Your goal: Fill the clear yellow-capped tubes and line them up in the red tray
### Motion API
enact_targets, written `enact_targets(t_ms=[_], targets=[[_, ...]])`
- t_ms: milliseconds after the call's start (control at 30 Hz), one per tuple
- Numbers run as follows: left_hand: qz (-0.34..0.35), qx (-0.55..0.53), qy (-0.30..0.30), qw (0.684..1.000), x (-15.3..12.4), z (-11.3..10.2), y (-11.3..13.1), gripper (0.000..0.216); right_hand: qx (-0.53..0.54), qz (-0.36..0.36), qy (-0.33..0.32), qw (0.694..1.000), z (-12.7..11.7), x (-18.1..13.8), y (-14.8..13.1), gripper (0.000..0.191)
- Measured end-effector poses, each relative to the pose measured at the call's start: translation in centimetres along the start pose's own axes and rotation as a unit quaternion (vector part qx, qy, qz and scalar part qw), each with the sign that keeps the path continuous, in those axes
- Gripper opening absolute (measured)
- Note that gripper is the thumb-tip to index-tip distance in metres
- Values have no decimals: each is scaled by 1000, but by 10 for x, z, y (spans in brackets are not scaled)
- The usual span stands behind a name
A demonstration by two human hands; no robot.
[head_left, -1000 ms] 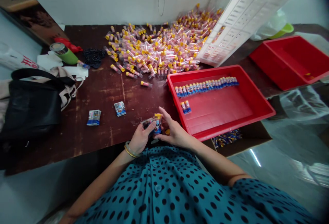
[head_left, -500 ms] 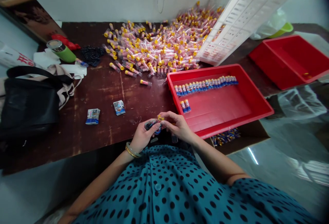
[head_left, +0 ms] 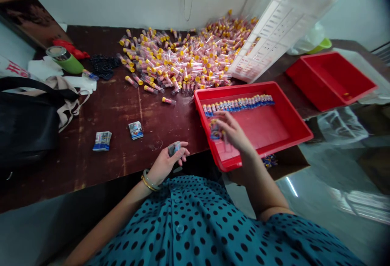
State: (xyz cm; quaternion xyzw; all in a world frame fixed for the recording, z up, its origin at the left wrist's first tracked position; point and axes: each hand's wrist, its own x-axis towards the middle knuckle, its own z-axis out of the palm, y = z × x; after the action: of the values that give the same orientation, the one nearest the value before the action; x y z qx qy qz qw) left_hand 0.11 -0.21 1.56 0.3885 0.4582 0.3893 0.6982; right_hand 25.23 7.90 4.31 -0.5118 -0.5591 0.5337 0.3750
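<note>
My left hand (head_left: 168,161) rests at the table's near edge, fingers curled round a small stack of printed labels (head_left: 174,148). My right hand (head_left: 232,131) is stretched over the near red tray (head_left: 291,134) and pinches a labelled tube (head_left: 215,129) beside other labelled tubes lying at the tray's left. A row of labelled tubes (head_left: 237,103) lies along the tray's back wall. A big heap of clear yellow-capped tubes (head_left: 185,58) covers the back of the dark wooden table (head_left: 106,111).
Two small label packs (head_left: 102,140) (head_left: 135,129) lie on the table left of my hands. A black bag (head_left: 27,119), a green flask (head_left: 64,59) and papers sit at the left. A white crate (head_left: 280,22) leans at the back right. A second red tray (head_left: 330,79) stands further right.
My right hand has left the left hand and moved right into the red tray with the labelled tube. The left hand stays at the table edge with the labels. The view shifted slightly.
</note>
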Motion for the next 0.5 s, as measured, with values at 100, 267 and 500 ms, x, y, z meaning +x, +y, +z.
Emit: enact_targets(t_ms=[100,267,500], targets=[[-21,-55,3,998,1,-3,-6,26,-181,108,42,977,-57,34,17,34],[-66,-68,-25,995,1,-4,-13,26,-287,171,28,942,-77,61,59,31],[-65,-100,6,993,1,-3,-13,35,-286,153,42,945,-72,58,72,18]])
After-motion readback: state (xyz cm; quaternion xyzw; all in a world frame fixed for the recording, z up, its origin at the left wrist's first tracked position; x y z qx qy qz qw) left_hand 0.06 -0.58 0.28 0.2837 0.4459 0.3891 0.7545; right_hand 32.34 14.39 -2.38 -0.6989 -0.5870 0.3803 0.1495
